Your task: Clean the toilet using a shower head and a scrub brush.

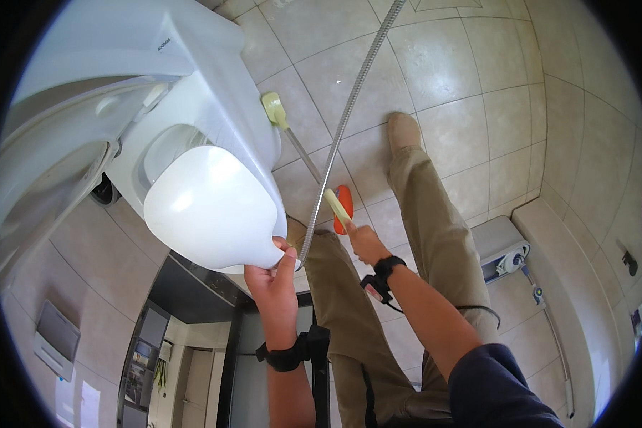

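Observation:
My left hand (275, 283) grips the narrow neck of a broad white hand shower head (211, 206), which hides part of the toilet bowl beneath it. A ribbed metal shower hose (348, 112) runs from that neck up across the view. My right hand (366, 243) is closed around the pale yellow-green grip of a long-handled cleaning brush (304, 155). Its yellow-green head (273, 107) is down beside the base of the white toilet (230, 85). The toilet's seat and lid (85, 128) are raised. Fine streaks show in the bowl past the shower head; whether they are water I cannot tell.
An orange object (344, 206) lies on the tiled floor (438, 59) near my feet, partly behind the brush handle. To the right, a grey-and-white device (505, 257) with a long tube stands by a white ledge (572, 257). A wall-mounted box (58, 339) is at lower left.

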Motion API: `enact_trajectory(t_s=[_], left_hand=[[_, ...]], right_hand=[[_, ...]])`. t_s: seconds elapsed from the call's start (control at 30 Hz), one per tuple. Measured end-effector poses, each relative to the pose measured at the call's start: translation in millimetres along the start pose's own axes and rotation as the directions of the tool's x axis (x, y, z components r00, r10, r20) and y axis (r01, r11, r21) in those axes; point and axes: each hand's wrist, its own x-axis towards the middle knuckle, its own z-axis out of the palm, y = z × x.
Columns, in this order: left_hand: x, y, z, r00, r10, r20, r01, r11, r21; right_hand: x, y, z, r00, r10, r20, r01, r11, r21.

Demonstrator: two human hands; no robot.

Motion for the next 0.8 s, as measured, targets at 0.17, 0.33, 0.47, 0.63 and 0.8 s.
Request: enact_trajectory(t_s=[0.17, 0.33, 0.47, 0.63, 0.8], left_hand=[[1.3, -5.1, -1.0, 1.000, -0.013, 0.005, 0.013, 1.000, 0.022], [-2.2, -9.8, 10.5, 0.999, -0.027, -0.018, 0.028, 0.999, 0.043], [-0.6, -8.1, 3.3, 1.000, 0.009, -0.026, -0.006, 0.995, 0.096], [-4.9, -3.7, -1.1, 0.999, 0.025, -0.032, -0.023, 0.998, 0.061], [-18.2, -8.3, -10.4, 0.999, 0.023, -0.022, -0.022, 0.999, 0.035]], right_hand=[[15.9, -43.2, -18.7, 0.997, -0.078, 0.007, 0.078, 0.997, -0.016], [76.4, -89.9, -43.3, 0.922, -0.386, 0.008, 0.387, 0.922, 0.001], [47.4, -97.0, -46.5, 0.977, -0.204, 0.056, 0.196, 0.973, 0.125], [9.4, -10.3, 7.1, 0.999, -0.042, 0.000, 0.042, 0.999, 0.023], [-16.7, 56.9, 67.6, 1.000, 0.003, 0.007, -0.004, 0.988, 0.154]])
